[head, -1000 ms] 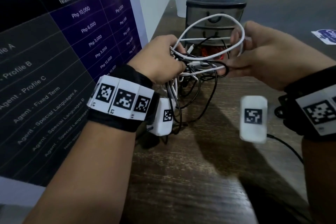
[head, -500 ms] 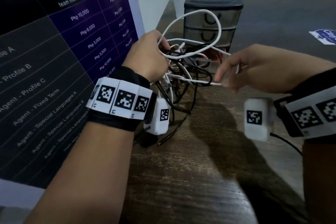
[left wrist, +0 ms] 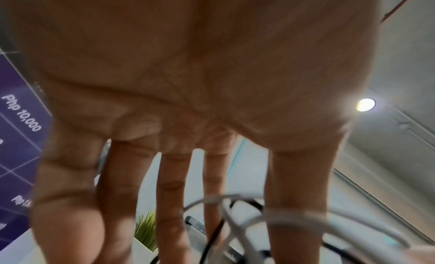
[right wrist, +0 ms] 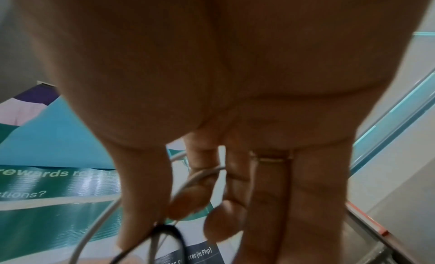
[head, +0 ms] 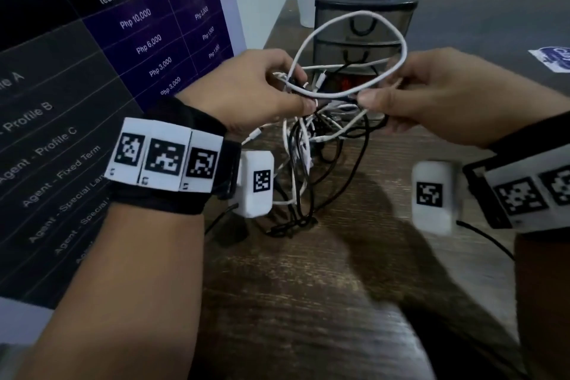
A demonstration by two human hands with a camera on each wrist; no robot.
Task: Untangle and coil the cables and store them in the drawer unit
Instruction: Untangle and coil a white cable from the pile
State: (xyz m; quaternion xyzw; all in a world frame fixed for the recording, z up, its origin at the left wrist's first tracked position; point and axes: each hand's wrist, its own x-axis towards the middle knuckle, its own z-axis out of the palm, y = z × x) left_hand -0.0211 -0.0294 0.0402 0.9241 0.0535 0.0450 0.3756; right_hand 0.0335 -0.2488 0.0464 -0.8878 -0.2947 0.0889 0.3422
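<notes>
Left edge: purple poster board standing along the wooden table, not involved. Our left hand pinches the white cable where its loop crosses itself, thumb and fingers curled on it; the left wrist view shows white strands lying over the fingers. Below and between our hands hangs the tangle of white and black cables, its lower end resting on the table. The loop arches up in front of the drawer unit, which stands at the far table edge with its upper drawers shut; the bottom one we cannot tell, cables block it. Our right hand pinches the loop's other side plus a black strand, fingertips nearly meeting the left thumb.

Risks, our judgement: pulling the hands apart now likely cinches the knot, since the loose ends are still threaded through the bundle. A white plug dangles near the left wrist and may snag. The right hand holding black and white together may drag both, so nothing separates. No drawer visibly open yet, so a finished coil has nowhere to go.
</notes>
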